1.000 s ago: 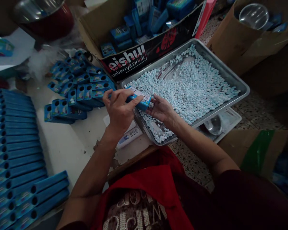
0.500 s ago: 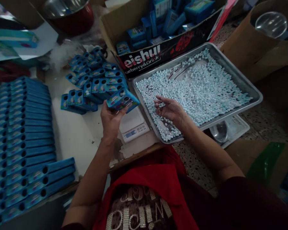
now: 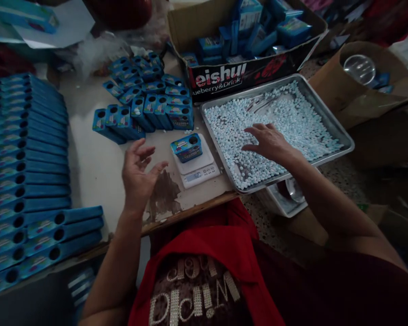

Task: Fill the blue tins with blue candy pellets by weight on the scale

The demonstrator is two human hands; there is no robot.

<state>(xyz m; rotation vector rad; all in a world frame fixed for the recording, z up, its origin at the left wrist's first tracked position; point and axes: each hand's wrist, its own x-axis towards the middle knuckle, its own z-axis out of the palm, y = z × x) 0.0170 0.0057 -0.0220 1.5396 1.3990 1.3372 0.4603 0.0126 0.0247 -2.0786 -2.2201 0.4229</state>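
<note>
A small blue box (image 3: 187, 148) with a round hole in its top stands on a white digital scale (image 3: 200, 174), whose display is lit. Just left of the scale, my left hand (image 3: 140, 170) is raised with its fingers apart and nothing in it. My right hand (image 3: 270, 142) hovers over the metal tray (image 3: 347, 144), thumb and fingers spread. Pale blue and white candies (image 3: 285, 122) cover most of the tray. I cannot see whether the right hand touches any of them.
Behind the scale stand several blue boxes (image 3: 149, 111) with holes, some with candies at the openings. Long rows of blue boxes (image 3: 44, 181) fill the left side. A printed carton (image 3: 221, 83) of blue boxes is at the back; a brown paper bag (image 3: 333, 86) stands right.
The blue box has left my left hand and now stands on the scale. My left hand has drawn back to the left, opened. My right hand has risen from the candies with fingers spread.
</note>
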